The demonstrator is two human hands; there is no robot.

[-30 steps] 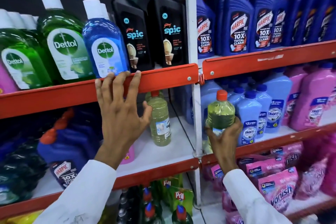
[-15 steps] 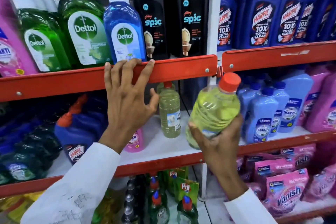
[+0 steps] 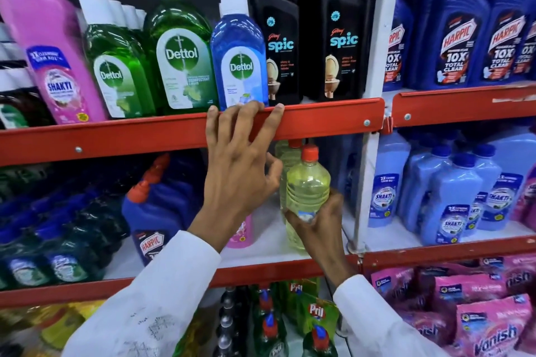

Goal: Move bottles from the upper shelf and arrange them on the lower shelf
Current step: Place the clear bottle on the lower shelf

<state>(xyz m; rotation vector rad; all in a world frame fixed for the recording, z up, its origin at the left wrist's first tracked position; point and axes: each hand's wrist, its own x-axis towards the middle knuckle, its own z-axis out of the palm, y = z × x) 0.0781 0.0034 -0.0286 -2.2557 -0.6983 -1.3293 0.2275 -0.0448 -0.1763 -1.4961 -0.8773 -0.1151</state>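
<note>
Currently I have the right hand (image 3: 316,229) wrapped around the lower body of a yellow bottle (image 3: 307,191) with a red cap, fingers closed on it over the small label. The bottle stands upright over the white lower shelf (image 3: 269,249), near its front edge; I cannot tell whether its base touches the board, since the hand hides it. Just behind it stands a second yellow bottle (image 3: 285,153), also red-capped, mostly hidden by the first bottle and by my left thumb.

The left hand (image 3: 240,165) holds nothing. Its fingers are spread and laid flat on the red rail (image 3: 319,119) of the upper shelf, fingertips (image 3: 280,109) reaching the rail's top edge, thumb hanging below towards the bottles. Both sleeves are white.

On the upper shelf, left to right: a pink Shakti bottle (image 3: 58,66) leaning, green Dettol bottles (image 3: 179,52), a blue Dettol bottle (image 3: 239,58) directly above my left fingertips, and two black Spic bottles (image 3: 333,38). Right of the white upright post (image 3: 374,66), blue Harpic bottles (image 3: 455,38) fill the upper bay and pale blue Shakti bottles (image 3: 452,203) the bay below.

On the lower shelf, left of my left arm, lies a blue Harpic bottle (image 3: 156,211) with an orange cap, tilted. A small pink bottle (image 3: 240,232) stands partly hidden behind my left wrist. Below, green Pril pouches (image 3: 316,316) and pink Vanish packs (image 3: 490,330).
</note>
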